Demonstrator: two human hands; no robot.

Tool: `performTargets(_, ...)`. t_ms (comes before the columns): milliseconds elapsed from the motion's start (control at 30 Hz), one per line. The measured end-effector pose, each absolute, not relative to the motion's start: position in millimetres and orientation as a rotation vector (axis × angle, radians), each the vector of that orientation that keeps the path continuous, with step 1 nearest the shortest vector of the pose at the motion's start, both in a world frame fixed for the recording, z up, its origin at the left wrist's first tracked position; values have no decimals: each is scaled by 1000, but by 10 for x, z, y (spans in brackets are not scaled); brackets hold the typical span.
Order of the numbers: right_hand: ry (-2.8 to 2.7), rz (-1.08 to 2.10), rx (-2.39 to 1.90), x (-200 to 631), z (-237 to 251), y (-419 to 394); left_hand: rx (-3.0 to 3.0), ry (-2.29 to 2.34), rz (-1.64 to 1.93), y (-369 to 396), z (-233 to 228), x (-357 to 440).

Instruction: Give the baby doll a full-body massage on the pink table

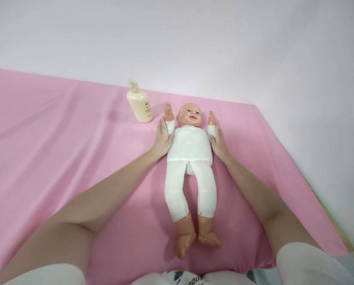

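Head view: we see the baby doll [190, 158] lying face up on the pink sheet [61, 138], our left hand [161, 140] and right hand [218, 143] laid open-fingered against its sides, gripping nothing; beyond its head stands a cream bottle [139, 103]

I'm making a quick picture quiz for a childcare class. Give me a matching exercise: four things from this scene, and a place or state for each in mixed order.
Things:
1. doll
2. bottle
3. left hand
4. right hand

Places or states:
A. stands upright near the wall, left of the doll's head
B. lies face up on the pink sheet
C. rests at the doll's side below the bottle
D. rests at the doll's side nearer the sheet's right edge

Pairs: 1-B, 2-A, 3-C, 4-D
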State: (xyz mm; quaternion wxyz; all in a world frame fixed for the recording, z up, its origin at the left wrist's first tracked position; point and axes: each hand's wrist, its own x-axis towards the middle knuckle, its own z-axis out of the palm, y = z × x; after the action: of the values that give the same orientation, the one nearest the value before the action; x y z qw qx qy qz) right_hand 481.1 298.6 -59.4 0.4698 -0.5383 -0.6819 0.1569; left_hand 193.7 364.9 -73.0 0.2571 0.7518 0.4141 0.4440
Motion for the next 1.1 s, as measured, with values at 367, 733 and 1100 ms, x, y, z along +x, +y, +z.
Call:
performTargets(367,-1562,376,-1304,4817,-616,2966,1997,1009,1240,3533,-557,1966)
performTargets(733,-1541,204,-1131,4764,-529,2897,2078,902,1403,3448,-510,1995)
performTargets(1100,-1583,310,-1103,4725,-510,2908,2141,891,1387,3462,-500,2002)
